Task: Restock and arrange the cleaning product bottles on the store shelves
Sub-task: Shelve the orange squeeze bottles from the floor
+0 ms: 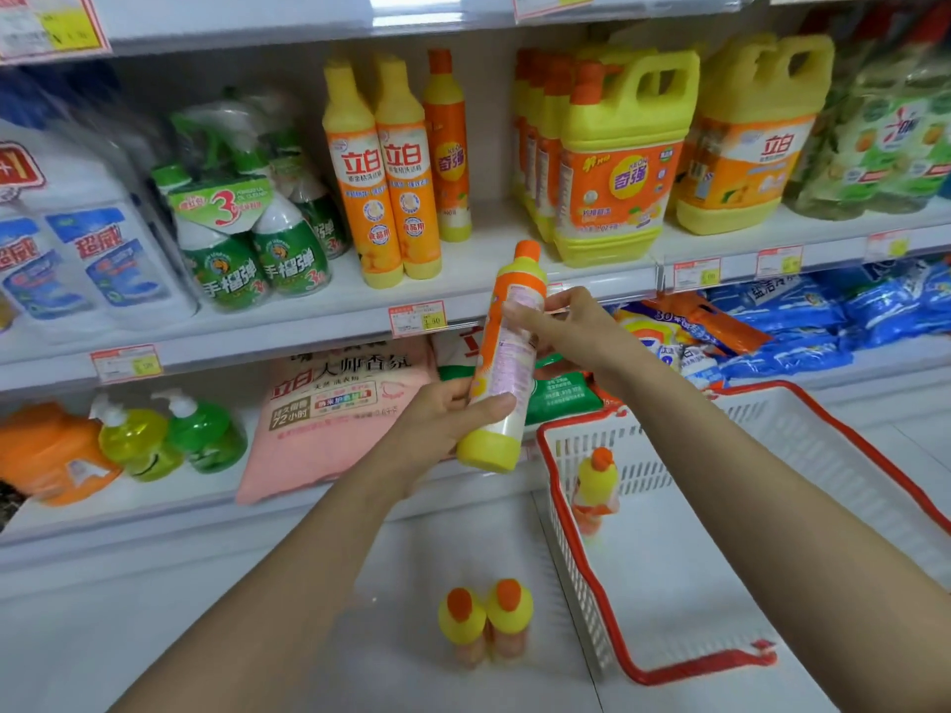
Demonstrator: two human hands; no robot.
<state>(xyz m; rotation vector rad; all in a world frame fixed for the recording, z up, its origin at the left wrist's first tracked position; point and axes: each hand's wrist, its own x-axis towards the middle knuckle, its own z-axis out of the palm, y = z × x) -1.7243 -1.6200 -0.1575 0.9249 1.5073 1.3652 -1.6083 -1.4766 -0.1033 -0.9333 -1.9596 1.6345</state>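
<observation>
Mid-restock, the left hand (446, 420) low and right hand (563, 332) higher clasp a tall orange-and-yellow plastic detergent bottle (507, 362) (back label showing), which likely next needs turning and standing beside its shelved orange twin (447, 146).

Head camera looks forward and down, close to the shelves (309, 321).

Left hand (446, 415) and right hand (572, 332) (arms outstretched) both gripping.

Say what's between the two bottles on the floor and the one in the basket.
Head view: bare floor, then the slatted white wall of the basket.
</observation>
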